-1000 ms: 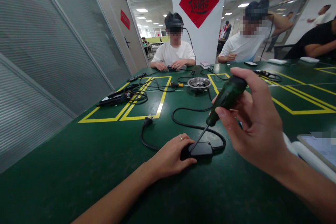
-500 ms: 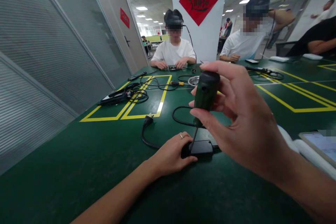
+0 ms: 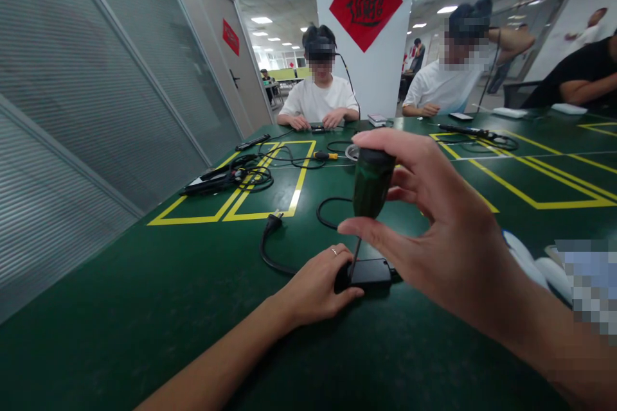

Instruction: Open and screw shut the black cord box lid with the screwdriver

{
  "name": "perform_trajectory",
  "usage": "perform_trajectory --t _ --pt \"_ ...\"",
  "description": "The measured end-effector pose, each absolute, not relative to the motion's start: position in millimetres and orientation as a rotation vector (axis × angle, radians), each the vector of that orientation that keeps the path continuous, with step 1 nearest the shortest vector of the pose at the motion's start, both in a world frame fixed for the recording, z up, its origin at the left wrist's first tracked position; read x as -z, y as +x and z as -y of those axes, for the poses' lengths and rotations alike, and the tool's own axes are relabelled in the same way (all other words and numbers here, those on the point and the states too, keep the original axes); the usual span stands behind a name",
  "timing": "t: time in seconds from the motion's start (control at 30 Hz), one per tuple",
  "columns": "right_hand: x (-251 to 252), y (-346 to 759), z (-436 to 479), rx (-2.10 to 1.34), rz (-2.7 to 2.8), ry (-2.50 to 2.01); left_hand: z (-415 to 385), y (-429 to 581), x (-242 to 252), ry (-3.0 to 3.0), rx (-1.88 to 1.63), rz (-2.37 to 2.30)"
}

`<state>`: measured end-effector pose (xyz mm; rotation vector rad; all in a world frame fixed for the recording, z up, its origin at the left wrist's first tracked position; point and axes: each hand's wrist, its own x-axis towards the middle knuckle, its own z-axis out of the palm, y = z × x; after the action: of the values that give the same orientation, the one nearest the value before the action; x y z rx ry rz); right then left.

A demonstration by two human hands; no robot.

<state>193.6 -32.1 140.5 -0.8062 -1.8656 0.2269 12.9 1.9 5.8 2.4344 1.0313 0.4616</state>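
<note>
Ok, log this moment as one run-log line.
left hand: pressing black adapter onto green table | right hand: gripping green screwdriver, near upright, tip on adapter | cord: loose on table

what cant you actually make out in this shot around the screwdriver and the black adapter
- Screwdriver tip, head view: too small to tell if it sits in a screw on the black adapter.
- Adapter's left end: covered by the left hand.
- Steel bowl and the adapter's cable: mostly hidden behind the right hand.
- Flat thing at the right edge: pixelated, cut off.
</note>
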Motion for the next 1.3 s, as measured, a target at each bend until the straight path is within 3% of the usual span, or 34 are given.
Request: perform_trajectory --t 0.2,0.4,0.6,1.3 --pt "-132 194 25 -0.488 1.779 -0.736 2 20 -4 2.456 -0.465 -1.068" --pt "-130 228 15 -0.242 1.360 -0.817 0 15 -10 2.416 -0.486 -1.117" --pt "-113 243 10 -0.101 1.329 -0.854 -3 11 -9 2.450 -0.457 -1.125" --pt "-117 225 15 -0.123 1.495 -0.830 -3 13 -7 2.455 -0.446 -1.127"
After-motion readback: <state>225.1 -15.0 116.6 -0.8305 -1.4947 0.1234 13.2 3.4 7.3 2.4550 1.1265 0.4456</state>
